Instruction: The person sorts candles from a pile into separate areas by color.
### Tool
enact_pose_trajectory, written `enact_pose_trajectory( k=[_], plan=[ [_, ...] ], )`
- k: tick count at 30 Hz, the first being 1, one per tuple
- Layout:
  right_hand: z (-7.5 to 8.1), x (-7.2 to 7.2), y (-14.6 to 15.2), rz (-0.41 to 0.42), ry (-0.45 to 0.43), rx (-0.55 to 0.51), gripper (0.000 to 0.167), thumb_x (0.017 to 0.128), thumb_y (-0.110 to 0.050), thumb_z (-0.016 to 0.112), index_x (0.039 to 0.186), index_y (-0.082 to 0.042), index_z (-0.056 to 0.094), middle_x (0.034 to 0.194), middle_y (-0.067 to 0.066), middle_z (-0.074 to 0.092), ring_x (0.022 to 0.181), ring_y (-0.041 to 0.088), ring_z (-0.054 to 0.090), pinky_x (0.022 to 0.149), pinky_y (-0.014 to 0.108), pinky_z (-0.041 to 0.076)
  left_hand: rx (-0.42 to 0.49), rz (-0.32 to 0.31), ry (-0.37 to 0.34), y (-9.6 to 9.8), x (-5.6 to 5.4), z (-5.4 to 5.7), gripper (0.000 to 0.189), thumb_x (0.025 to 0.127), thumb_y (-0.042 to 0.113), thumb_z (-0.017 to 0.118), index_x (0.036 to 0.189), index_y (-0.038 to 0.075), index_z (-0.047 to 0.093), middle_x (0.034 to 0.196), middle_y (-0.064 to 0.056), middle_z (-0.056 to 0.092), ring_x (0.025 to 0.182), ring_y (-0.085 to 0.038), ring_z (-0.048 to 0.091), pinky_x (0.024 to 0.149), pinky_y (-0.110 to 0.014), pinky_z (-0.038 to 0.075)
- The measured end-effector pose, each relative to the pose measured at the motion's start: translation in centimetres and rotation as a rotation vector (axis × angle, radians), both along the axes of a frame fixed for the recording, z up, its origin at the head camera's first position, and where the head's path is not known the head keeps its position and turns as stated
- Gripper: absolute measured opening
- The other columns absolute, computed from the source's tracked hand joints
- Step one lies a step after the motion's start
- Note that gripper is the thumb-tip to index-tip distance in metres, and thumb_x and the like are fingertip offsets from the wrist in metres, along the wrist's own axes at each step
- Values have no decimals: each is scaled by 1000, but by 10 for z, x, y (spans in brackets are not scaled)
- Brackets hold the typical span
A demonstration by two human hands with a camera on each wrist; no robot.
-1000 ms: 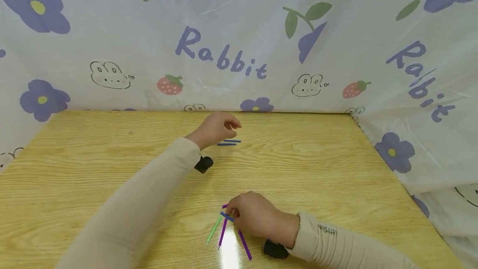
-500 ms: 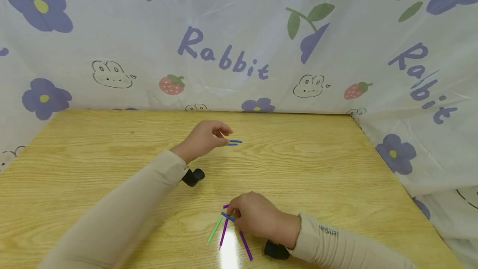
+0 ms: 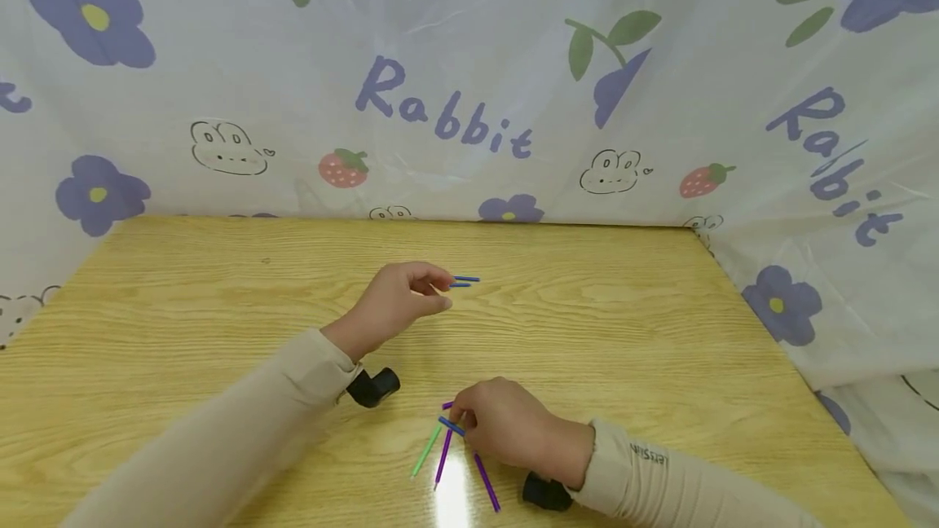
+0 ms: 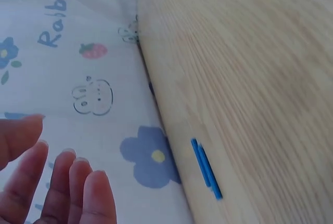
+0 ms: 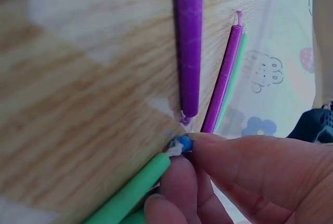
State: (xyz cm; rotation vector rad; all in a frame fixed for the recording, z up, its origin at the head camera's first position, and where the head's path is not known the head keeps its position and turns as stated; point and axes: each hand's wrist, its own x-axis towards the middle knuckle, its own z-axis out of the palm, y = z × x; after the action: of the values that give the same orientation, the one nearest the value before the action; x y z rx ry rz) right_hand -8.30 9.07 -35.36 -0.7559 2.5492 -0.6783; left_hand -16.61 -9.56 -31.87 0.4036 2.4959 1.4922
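Note:
My left hand [image 3: 396, 300] hovers over the table with relaxed fingers and nothing in them. Its fingertips overlap the left ends of two thin blue candles [image 3: 466, 279] in the head view. Those two lie side by side near the back edge, as the left wrist view of the blue pair [image 4: 207, 169] shows. Nearer the front, my right hand [image 3: 506, 426] pinches the end of another blue candle [image 5: 182, 143] between thumb and fingers. Around it lie a green candle [image 3: 425, 453] and purple candles [image 3: 443, 459], some partly hidden by the hand. A white wick shows on the green candle [image 5: 127, 190].
The wooden table [image 3: 623, 332] ends at a white sheet [image 3: 440, 23] printed with flowers and rabbits, which hangs behind it and along the right. Black wrist cameras stick out under each sleeve, one below the left wrist [image 3: 374, 387] and one below the right wrist [image 3: 546, 492].
My left hand has come back toward me and to the left, off the two blue candles it was over. The right hand keeps its pinch in the same place.

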Motion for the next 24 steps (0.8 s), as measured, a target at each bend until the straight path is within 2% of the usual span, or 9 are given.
enact_pose_trajectory(
  k=[7, 12, 24],
  plan=[
    [0, 0, 1, 6, -4, -17, 24, 82, 6, 63, 101, -4, 73, 70, -9, 58, 50, 1, 40, 52, 17, 37, 34, 50, 6, 2, 19, 2, 30, 90, 11, 67, 119, 6, 65, 107, -9, 66, 100, -23, 58, 82, -38, 51],
    [0, -1, 1, 9, -1, -20, 24, 82, 7, 63, 101, -4, 73, 67, -10, 56, 50, 2, 39, 51, 17, 36, 43, 78, -9, 0, 32, 0, 28, 89, 9, 68, 116, 5, 66, 107, -11, 67, 98, -22, 58, 80, -36, 51],
    [0, 0, 0, 8, 24, -10, 23, 81, 6, 63, 99, -4, 74, 82, -3, 68, 50, 1, 40, 50, 16, 36, 19, 81, -87, -5, 56, -9, 29, 86, 8, 70, 114, 3, 67, 106, -10, 65, 93, -19, 58, 74, -32, 49]
  ],
)
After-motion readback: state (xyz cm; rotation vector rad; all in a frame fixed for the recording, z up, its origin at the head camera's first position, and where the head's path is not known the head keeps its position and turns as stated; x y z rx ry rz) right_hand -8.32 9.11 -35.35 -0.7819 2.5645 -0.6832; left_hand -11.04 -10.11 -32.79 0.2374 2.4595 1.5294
